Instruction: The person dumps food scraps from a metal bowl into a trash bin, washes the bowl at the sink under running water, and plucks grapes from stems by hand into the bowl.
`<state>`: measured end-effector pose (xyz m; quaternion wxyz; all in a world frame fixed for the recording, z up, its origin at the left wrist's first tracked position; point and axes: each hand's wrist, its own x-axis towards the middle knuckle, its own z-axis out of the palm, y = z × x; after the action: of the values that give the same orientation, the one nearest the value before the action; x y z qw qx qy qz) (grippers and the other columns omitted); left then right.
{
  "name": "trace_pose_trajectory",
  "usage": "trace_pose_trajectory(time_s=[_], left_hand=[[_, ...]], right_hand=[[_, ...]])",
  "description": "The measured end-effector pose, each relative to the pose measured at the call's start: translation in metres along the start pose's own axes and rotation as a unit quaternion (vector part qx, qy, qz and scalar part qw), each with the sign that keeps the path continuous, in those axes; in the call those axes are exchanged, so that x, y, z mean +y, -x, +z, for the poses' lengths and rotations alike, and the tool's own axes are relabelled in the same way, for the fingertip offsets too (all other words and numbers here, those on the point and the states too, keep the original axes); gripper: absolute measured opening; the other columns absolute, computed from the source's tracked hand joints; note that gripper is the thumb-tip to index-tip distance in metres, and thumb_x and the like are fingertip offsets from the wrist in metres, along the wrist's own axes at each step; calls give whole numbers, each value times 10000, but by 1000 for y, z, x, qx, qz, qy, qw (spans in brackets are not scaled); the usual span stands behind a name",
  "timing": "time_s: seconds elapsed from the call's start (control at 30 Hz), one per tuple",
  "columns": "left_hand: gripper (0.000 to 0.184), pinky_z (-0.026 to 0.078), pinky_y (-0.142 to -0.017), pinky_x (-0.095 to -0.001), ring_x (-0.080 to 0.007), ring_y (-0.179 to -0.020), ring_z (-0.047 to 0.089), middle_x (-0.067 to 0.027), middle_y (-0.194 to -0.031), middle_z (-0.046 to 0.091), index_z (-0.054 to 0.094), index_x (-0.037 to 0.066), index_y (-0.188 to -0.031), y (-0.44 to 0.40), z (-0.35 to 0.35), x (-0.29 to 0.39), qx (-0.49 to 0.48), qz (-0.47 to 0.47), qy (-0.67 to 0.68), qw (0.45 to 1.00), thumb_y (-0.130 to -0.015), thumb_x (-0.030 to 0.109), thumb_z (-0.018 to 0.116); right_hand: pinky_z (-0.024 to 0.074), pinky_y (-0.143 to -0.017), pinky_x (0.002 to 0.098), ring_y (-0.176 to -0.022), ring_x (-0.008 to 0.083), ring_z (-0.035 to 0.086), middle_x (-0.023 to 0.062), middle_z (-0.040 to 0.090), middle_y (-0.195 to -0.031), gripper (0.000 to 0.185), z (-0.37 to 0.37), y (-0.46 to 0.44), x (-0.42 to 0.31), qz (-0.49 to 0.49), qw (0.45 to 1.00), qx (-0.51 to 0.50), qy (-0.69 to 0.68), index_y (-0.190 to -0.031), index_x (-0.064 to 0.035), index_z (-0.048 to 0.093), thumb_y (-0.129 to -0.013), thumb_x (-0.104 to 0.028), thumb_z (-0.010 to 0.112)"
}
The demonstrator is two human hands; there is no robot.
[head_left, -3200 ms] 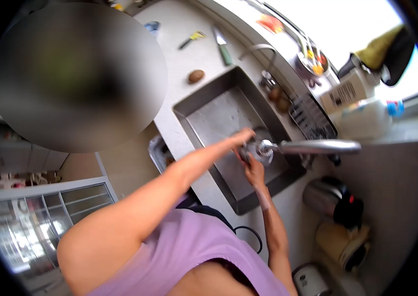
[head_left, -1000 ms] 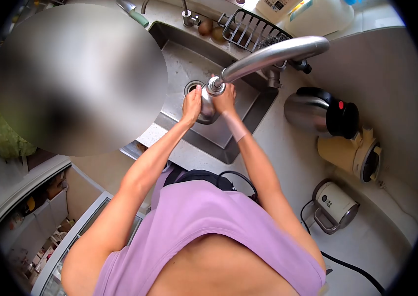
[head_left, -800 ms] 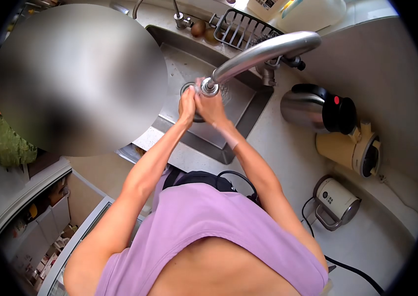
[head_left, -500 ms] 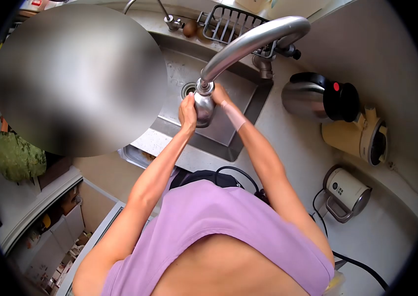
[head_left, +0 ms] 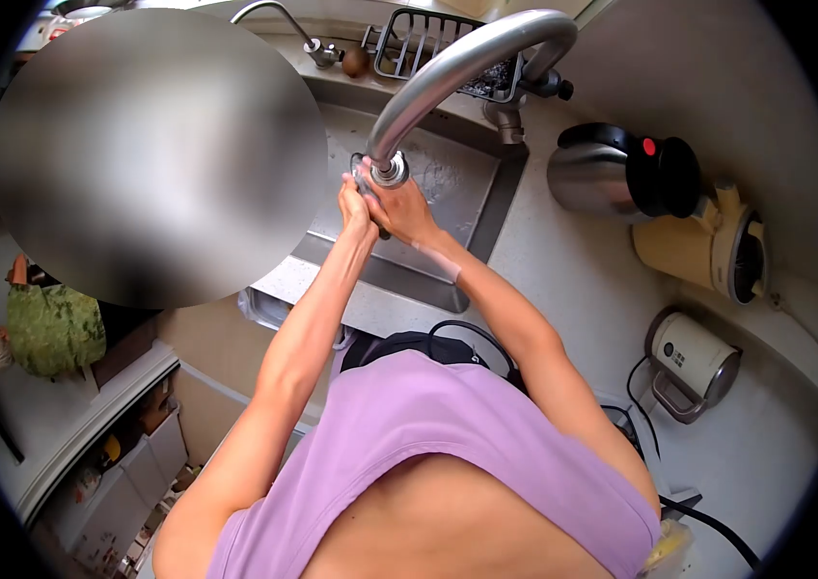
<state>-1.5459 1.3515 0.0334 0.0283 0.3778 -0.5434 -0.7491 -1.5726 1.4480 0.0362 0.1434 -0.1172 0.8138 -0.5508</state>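
Note:
Below the spout of the curved steel faucet (head_left: 467,68), both hands are close together over the sink (head_left: 448,183). My left hand (head_left: 357,206) is closed around the left side of a shiny metal vessel (head_left: 358,164). My right hand (head_left: 403,208) lies across the vessel from the right, fingers curled over it. The vessel is tilted, and most of it is hidden by my hands, so its exact kind cannot be made out. The faucet's nozzle (head_left: 390,172) is right above my right hand.
A dark wire rack (head_left: 438,43) and a small tap (head_left: 320,52) stand behind the sink. On the right counter are a steel kettle (head_left: 612,174), a yellow appliance (head_left: 689,246) and a cream-coloured jug-like appliance (head_left: 694,357). A blurred round patch covers the left.
The metal vessel has gone from upright under the spout to tilted. My right hand has moved left across it, closer to my left hand. The view has shifted slightly.

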Motion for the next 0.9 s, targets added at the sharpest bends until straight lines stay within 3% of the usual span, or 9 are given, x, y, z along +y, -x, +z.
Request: trace_pose_trajectory(time_s=[0.07,0.1,0.27,0.37,0.47,0.6,0.67,0.77,0.9], left_hand=[[436,453,-908,-392,-256,-1009,578,-150,-1097,598,523,16,-1129,3,5,18,113,-139,169,969,-1004,340,259],[378,477,-881,-403,-250,-1015,579,-127,-1096,604,511,38,-1146,-5,-7,10,110,-153,210,959,-1001,322,307],[392,501,-854,-438,-277,-998,593,-101,-1062,615,519,73,-1119,-17,-23,-33,95,-179,242,949,-988,397,343],[353,506,-867,-419,-255,-1020,595,-83,-1068,621,526,83,-1126,-15,-17,-26,108,-227,256,934,-995,347,334],[385,500,-871,-394,-231,-1118,548,-115,-1215,557,491,118,-1188,-27,-34,-19,49,-223,359,905,-1007,374,267],[339,428,-984,-521,-290,-1142,531,-118,-1206,563,537,118,-1036,-15,-24,-22,175,-207,377,886,-1010,335,278],[338,421,-979,-554,-325,-1142,527,-131,-1198,563,531,112,-948,-11,-22,-28,192,-204,385,879,-1008,342,291],[403,412,-983,-561,-355,-1148,512,-164,-1233,533,528,55,-1025,-11,-20,-32,184,-187,413,872,-1002,382,293],[454,376,-1018,-567,-354,-1154,518,-197,-1208,559,515,50,-1022,-6,-23,-19,132,-231,399,878,-995,424,257]], right_hand=[[299,-1059,504,-1199,333,460,159,538,-1209,442,2,14,10,-298,940,-5,167,-1231,-109,553,-804,-207,608],[246,-1082,540,-1266,317,400,153,511,-1238,405,4,23,22,-312,929,-32,194,-1199,-100,567,-809,-209,589],[287,-1077,494,-1261,341,408,164,514,-1261,437,5,-4,37,-202,959,63,189,-1159,-58,575,-781,-268,641],[353,-1050,411,-1131,353,532,157,607,-1137,730,10,-16,18,-5,999,40,-7,-1138,-9,573,-575,-407,812],[308,-1076,385,-1185,355,490,160,591,-1176,466,-3,-6,13,-345,924,-66,151,-1195,-25,558,-839,-315,639],[368,-1017,381,-1199,315,473,146,522,-1276,394,11,17,44,-278,915,32,291,-1264,-93,518,-895,-231,539],[288,-1076,421,-1260,374,399,211,490,-1293,421,23,0,59,14,972,192,-134,-1297,-19,459,-960,-270,445],[277,-1078,432,-1321,392,307,249,396,-1370,494,19,-4,59,194,972,79,-107,-1365,-6,361,-971,-300,407],[259,-1080,441,-1296,421,320,272,319,-1412,603,52,33,24,-53,968,217,115,-1394,32,270,-952,-346,431]])
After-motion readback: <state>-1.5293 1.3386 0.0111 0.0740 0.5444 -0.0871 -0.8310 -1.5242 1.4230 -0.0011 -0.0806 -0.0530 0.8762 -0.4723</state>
